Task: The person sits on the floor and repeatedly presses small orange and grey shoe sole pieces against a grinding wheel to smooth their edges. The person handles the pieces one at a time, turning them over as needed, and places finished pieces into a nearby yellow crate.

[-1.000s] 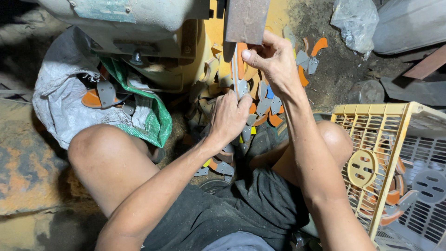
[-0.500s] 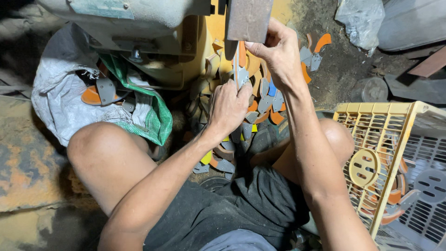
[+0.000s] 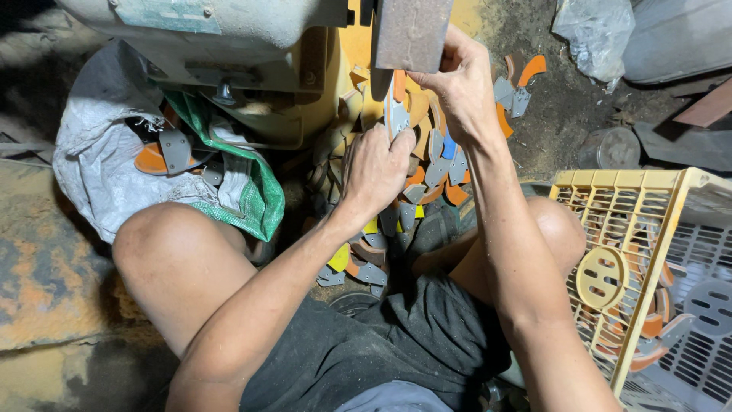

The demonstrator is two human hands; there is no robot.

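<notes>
I see both hands pinching one curved grey-and-orange piece (image 3: pixel 396 114) upright under the rusty metal block (image 3: pixel 412 34), left hand (image 3: pixel 375 172) steadying from below, right hand (image 3: pixel 461 88) gripping its top, w/ the loose pile of cut pieces (image 3: pixel 396 221) directly beneath, btwn the knees.

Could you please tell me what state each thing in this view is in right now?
Left hand: closed on a grey piece, grip near its lower edge.
Right hand: pinching the same piece's top.
Cut pieces: piled loose on the ground.
Sack: open, pieces inside.
Yellow crate: part-filled.
</notes>
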